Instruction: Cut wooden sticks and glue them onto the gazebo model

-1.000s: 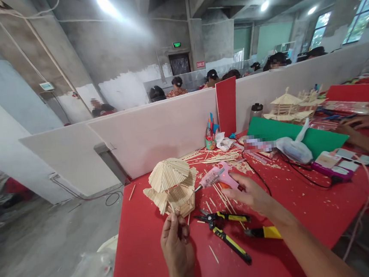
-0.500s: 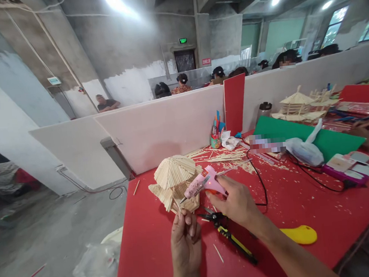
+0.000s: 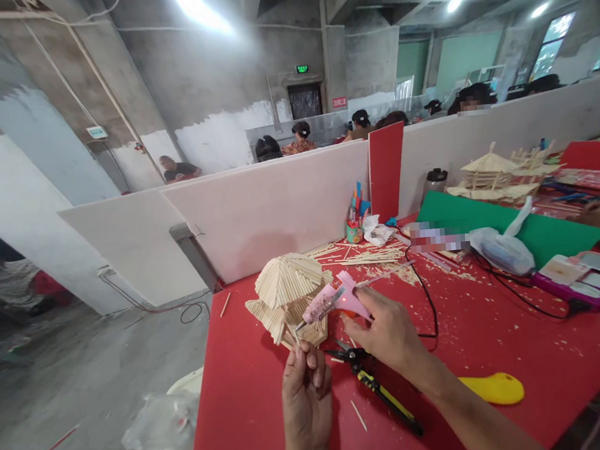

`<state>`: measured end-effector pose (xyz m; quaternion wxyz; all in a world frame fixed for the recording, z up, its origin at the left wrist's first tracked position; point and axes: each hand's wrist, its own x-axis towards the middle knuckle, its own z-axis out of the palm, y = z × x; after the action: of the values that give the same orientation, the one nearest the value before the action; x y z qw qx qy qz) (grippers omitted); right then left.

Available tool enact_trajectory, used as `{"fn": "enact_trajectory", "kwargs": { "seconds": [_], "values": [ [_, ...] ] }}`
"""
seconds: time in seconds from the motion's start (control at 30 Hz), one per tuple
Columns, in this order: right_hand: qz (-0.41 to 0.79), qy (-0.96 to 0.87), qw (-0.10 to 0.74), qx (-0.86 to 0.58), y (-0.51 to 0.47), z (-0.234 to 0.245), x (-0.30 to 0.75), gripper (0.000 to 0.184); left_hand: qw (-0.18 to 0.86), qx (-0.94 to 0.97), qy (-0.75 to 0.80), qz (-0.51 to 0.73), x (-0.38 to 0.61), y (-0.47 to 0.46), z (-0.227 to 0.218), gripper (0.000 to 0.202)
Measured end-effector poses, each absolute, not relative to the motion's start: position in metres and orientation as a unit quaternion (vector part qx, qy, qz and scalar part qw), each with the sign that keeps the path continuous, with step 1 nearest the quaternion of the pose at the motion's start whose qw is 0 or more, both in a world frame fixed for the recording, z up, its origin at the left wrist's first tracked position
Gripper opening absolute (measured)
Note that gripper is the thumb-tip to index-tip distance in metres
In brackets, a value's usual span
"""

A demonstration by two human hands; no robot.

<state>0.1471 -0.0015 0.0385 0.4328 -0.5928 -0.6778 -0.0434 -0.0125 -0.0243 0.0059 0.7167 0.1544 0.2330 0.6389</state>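
A pink hot glue gun [image 3: 333, 302] is gripped in my right hand [image 3: 387, 326], its nozzle pointing down and left. My left hand [image 3: 306, 385] is closed in a pinch just below the nozzle, holding a short thin wooden stick [image 3: 297, 339]. Behind the stick stands a small pavilion model [image 3: 288, 282] made of wooden sticks, with a tiered roof and a stick base. Black and yellow pliers [image 3: 380, 389] lie on the table beneath my right forearm. Whether the nozzle touches the stick, I cannot tell.
Loose sticks [image 3: 381, 253] and scraps lie across the red table [image 3: 253, 411]. A black cable [image 3: 433, 311] runs behind my right hand. To the right are a yellow handle-like object [image 3: 496, 388], a plastic bag [image 3: 502, 249] and a green board [image 3: 557, 227]. White partitions [image 3: 277, 206] border the back.
The whole view has shifted slightly, so things appear a little further right. Both hands keep nearly the same pose, the glue gun nozzle still at the stick.
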Motion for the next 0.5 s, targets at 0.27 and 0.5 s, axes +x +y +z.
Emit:
{"fn": "enact_trajectory", "kwargs": {
  "seconds": [0.27, 0.5],
  "values": [
    [-0.063, -0.683, 0.439, -0.581, -0.0008, 0.0372, 0.1474, 0.012, 0.719, 0.158, 0.229, 0.637, -0.0135, -0.0252, 0.0055, 0.029],
    [-0.067, -0.680, 0.436, -0.586, -0.0006, 0.0352, 0.1476, 0.014, 0.718, 0.157, 0.228, 0.638, -0.0132, -0.0260, 0.0050, 0.029]
  ]
}}
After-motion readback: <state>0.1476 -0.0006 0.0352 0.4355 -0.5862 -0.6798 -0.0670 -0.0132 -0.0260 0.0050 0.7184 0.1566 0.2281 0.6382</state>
